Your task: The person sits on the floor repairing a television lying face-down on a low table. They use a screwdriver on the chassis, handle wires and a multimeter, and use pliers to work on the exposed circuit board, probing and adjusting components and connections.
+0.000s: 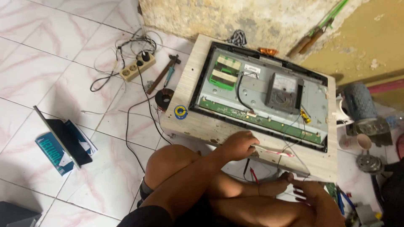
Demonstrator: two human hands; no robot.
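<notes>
I sit cross-legged at a low wooden table [198, 122]. An opened flat screen [252, 84] lies on it back side up, its metal plate and green circuit boards bare. A grey analog multimeter [284, 92] rests on the plate, with a black lead looping off it. My left hand [239, 145] lies on the table's front edge, fingers curled at the end of a thin white and pink strip [275, 152]. My right hand [313, 193] hangs lower right, below the table edge beside my foot; its palm is hidden. A red probe [254, 175] lies under the table.
On the tiled floor to the left lie a beige power strip [136, 67] with tangled cables, a hammer [164, 72], a black wire coil [163, 99] and a blue box under a dark flat panel [63, 145]. A solder reel [181, 112] sits on the table's corner. Cups and parts crowd the right.
</notes>
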